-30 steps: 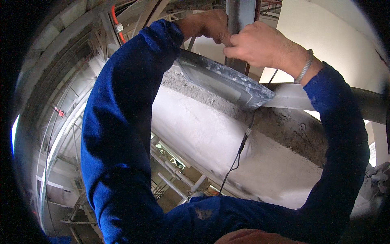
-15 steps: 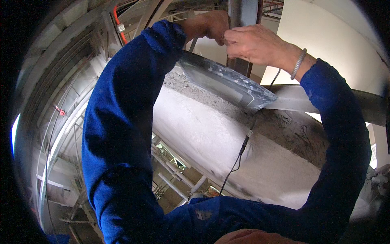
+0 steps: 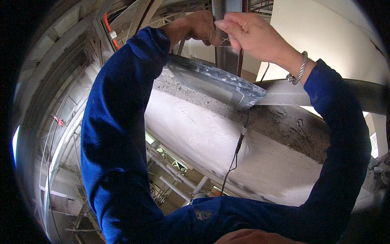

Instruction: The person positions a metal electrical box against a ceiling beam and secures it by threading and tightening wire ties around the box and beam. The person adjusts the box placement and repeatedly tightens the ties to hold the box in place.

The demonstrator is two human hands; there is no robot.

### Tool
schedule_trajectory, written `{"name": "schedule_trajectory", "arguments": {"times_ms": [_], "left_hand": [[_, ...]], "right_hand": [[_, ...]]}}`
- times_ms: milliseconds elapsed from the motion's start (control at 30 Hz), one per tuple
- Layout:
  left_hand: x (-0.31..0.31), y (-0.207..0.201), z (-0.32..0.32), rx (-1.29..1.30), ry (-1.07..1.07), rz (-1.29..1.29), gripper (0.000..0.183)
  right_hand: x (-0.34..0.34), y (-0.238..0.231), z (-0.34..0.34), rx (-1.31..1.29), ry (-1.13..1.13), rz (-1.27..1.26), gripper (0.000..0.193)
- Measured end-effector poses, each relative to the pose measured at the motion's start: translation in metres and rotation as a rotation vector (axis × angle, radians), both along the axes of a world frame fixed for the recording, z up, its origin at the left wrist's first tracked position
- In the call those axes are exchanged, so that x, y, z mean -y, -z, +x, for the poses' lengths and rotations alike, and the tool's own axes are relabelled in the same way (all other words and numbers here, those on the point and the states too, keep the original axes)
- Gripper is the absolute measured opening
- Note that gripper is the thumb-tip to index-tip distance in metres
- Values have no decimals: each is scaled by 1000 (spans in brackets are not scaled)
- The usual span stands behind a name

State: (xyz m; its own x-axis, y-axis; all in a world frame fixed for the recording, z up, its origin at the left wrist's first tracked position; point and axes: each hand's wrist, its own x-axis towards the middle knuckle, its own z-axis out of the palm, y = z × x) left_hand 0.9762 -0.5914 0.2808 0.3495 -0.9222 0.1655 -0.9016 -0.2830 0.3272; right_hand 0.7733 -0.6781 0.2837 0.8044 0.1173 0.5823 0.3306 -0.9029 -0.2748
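Observation:
Raised in front of a grey steel post (image 3: 227, 61), my two hands are close together at the top of the view. A thin pale strand of wire or string (image 3: 225, 42) runs between them. My left hand (image 3: 198, 29) is closed, pinching one end of it. The fingers of my right hand (image 3: 250, 34) are also closed on the strand, thumb toward the post. Just below the hands sits a flat, dark-framed panel (image 3: 215, 83), tilted and spattered with plaster. A black cable (image 3: 237, 148) hangs beneath it. The strand's ends are hidden in my fingers.
Behind the panel lies a long plastered ledge (image 3: 195, 118) with a rough grey mortar band (image 3: 292, 128). A steel beam (image 3: 284, 97) runs off to the right. Scaffold tubes (image 3: 174, 185) show far below. A red-orange hose or conduit (image 3: 109, 28) runs at upper left.
My right hand has turned and pulled slightly away from the left, so the strand shows between them. The view has shifted, with the panel and post now further left.

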Motion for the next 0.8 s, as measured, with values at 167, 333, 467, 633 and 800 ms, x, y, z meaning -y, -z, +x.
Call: {"name": "schedule_trajectory", "arguments": {"times_ms": [167,333,467,633,800], "left_hand": [[-2,-3,-12,103,-114,22,34],[0,-2,-2,384,45,-61,30],[0,-2,0,350,41,-65,30],[-2,-5,-12,306,12,-53,29],[-7,-9,-22,214,-132,38,28]], "right_hand": [[-3,8,8,135,112,-135,34],[-5,23,9,231,176,-699,17],[-9,27,12,288,262,-1005,14],[-10,32,18,282,272,-1084,13],[-12,42,13,-72,129,-871,14]]}}
